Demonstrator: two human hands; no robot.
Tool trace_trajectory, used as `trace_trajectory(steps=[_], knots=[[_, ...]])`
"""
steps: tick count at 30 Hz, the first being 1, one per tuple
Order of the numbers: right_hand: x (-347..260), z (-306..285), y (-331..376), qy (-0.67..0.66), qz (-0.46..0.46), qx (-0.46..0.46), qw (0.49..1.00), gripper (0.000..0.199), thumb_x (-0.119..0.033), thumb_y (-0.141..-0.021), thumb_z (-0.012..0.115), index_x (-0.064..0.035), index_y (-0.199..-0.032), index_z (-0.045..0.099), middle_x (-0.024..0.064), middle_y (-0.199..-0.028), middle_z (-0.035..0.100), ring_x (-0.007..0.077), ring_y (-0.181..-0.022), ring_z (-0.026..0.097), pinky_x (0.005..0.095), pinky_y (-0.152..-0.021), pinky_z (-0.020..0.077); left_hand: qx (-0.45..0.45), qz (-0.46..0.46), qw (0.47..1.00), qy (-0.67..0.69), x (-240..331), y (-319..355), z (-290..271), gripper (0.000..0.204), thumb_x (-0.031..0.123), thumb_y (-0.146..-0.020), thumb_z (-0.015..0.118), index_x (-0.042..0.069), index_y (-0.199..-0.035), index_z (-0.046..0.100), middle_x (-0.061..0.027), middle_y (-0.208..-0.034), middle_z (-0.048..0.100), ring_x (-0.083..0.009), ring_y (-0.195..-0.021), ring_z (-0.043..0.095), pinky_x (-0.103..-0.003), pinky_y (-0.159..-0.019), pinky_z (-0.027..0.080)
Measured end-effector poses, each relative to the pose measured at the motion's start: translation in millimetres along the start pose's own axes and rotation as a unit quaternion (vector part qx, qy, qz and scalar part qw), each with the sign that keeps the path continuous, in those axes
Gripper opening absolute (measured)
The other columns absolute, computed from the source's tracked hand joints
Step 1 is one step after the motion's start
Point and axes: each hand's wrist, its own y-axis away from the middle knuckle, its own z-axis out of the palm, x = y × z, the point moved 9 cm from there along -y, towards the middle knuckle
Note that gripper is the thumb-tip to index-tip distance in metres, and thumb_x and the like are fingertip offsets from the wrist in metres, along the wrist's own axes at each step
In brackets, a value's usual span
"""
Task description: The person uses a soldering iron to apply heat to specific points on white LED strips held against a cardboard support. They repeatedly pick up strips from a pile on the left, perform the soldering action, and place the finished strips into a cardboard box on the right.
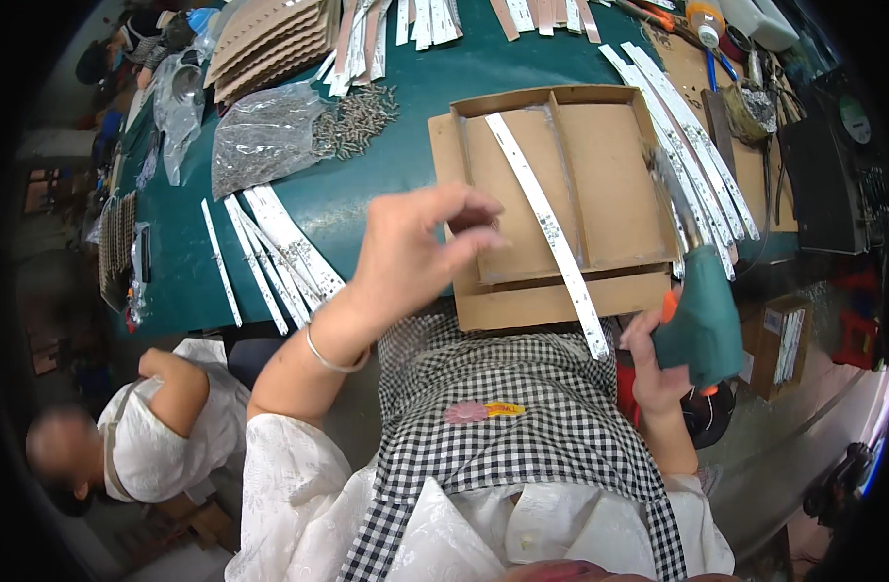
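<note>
My left hand (411,242) hovers over the left edge of a shallow cardboard tray (619,194). Its thumb and forefinger are curved but apart, and I see nothing between them. A long narrow white strip with dark marks (546,218) lies slanted across the tray, its near end sticking out over the front edge. To the right of the tray, my right hand (650,373) is wrapped around the handle of a green power screwdriver (702,315) with orange parts. The tool's metal tip points away from me and is blurred.
Bundles of white strips lie left (279,247) and right (697,145) of the tray. Small screws (357,121) spill beside a plastic bag (260,141). Stacked corrugated cardboard (270,48) stands at the far left. Pliers and bottles (705,19) sit far right. Another person (173,417) is at left.
</note>
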Motion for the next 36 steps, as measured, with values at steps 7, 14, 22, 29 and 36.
trace_trajectory(steps=[7, 14, 22, 29, 36], knots=[[-35, 29, -56, -0.076, 0.027, -0.013, 0.997, 0.065, 0.015, -0.083, 0.068, 0.0019, -0.140, 0.041, 0.0082, -0.099, 0.059, 0.0189, -0.090, 0.066, 0.0321, -0.081, 0.0569, 0.030, 0.152, 0.988, -0.025, 57, 23, 31, 0.055, 0.001, -0.069, 0.088, 0.001, -0.118, 0.063, -0.0095, -0.084, 0.074, -0.0203, -0.078, 0.075, -0.027, -0.069, 0.057], [-35, 52, -66, -0.135, 0.053, 0.011, 0.989, 0.027, 0.008, -0.085, 0.073, 0.0002, -0.109, 0.063, 0.0063, -0.095, 0.070, 0.0100, -0.080, 0.069, 0.0237, -0.067, 0.0572, 0.057, 0.248, 0.966, -0.042, 76, 26, 43, 0.062, 0.004, -0.065, 0.088, 0.002, -0.121, 0.062, -0.0078, -0.080, 0.071, -0.0210, -0.066, 0.066, -0.031, -0.058, 0.051], [-34, 55, -70, -0.008, -0.010, -0.024, 1.000, 0.019, 0.005, -0.082, 0.076, -0.0013, -0.098, 0.067, 0.0063, -0.085, 0.070, 0.0136, -0.074, 0.069, 0.0261, -0.064, 0.0556, 0.036, 0.209, 0.977, -0.026, 72, 20, 46, 0.061, 0.007, -0.065, 0.088, 0.002, -0.120, 0.062, -0.0073, -0.080, 0.072, -0.0195, -0.067, 0.068, -0.029, -0.059, 0.052], [-34, 51, -75, -0.004, -0.004, 0.000, 1.000, 0.018, 0.004, -0.083, 0.074, -0.0037, -0.085, 0.058, 0.0037, -0.079, 0.064, 0.0114, -0.069, 0.062, 0.0270, -0.060, 0.0498, 0.029, 0.140, 0.990, 0.011, 52, 20, 50, 0.035, -0.001, -0.067, 0.085, 0.002, -0.099, 0.070, -0.0084, -0.081, 0.074, -0.0209, -0.069, 0.072, -0.028, -0.060, 0.055], [-27, 53, -73, -0.066, 0.048, -0.001, 0.997, 0.021, 0.004, -0.085, 0.070, -0.0049, -0.082, 0.051, 0.0032, -0.080, 0.063, 0.0090, -0.070, 0.057, 0.0254, -0.060, 0.0449, 0.058, 0.100, 0.987, 0.112, 39, 23, 53, 0.018, -0.005, -0.072, 0.079, 0.002, -0.087, 0.073, -0.0102, -0.080, 0.074, -0.0215, -0.070, 0.073, -0.030, -0.062, 0.057]])
